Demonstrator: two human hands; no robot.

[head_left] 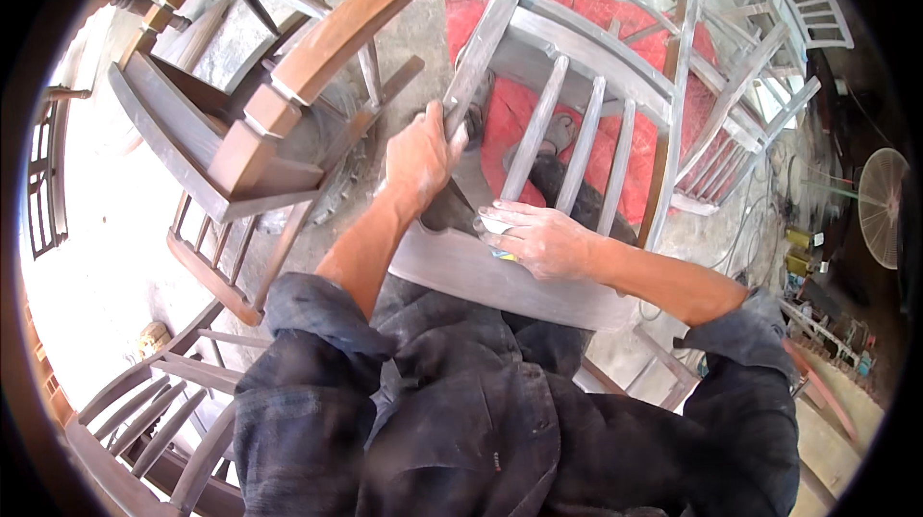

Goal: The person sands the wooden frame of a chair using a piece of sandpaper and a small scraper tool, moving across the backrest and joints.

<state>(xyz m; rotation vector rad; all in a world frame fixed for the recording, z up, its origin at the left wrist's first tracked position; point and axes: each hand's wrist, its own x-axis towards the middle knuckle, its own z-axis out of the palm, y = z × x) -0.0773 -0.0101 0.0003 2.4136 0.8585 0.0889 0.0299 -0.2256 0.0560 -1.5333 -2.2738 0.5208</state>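
A grey, dusty wooden chair [586,51] is tipped back toward me, its wide curved top rail [519,288] against my lap. My left hand [419,154] is wrapped round the chair's left post, just above the joint with the top rail. Pressed on the rail's edge near the slats [574,157] is my right hand [540,236]. Its closed fingers hold a small pad [494,225], white with a bit of blue and yellow, mostly covered by the hand. Pale dust coats the fingers of both hands.
Partly brown wooden chairs [202,152] are stacked at the left. Another slatted chair [144,421] stands at lower left. A red sheet [615,27] lies under the held chair. More grey chairs [740,123], cables and a round fan [879,209] are at the right.
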